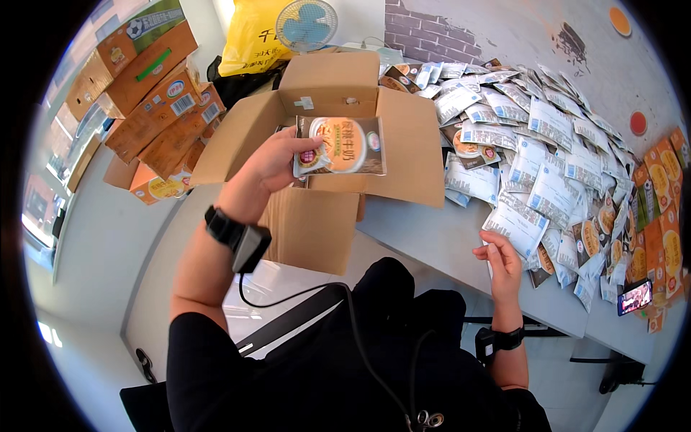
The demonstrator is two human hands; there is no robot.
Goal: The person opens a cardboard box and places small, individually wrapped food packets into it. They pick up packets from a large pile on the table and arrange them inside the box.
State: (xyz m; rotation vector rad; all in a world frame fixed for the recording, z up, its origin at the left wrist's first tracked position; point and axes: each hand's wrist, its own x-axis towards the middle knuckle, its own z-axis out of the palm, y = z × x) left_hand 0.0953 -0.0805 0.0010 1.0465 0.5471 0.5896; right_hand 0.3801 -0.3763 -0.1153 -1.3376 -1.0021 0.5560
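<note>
My left hand point(271, 157) grips the left edge of a brown printed food packet point(372, 156), its picture side facing up. This packet hangs over an open cardboard carton point(407, 148) whose flaps are folded outward. Other packets show partly inside the carton beneath it, mostly hidden. My right hand point(504, 265) is over the table's near edge with its fingers slightly bent and holding nothing. Beside its fingertips lies a white-backed packet point(515, 224), part of a large heap of packets point(550, 186); whether they touch I cannot tell.
Stacked orange cartons point(156, 121) stand at the left by the window. Behind the carton are a yellow bag point(248, 38) and a small blue fan point(306, 26). Orange boxes point(658, 216) and a lit phone point(635, 297) are at the right. A cable point(353, 313) runs from my left wrist device.
</note>
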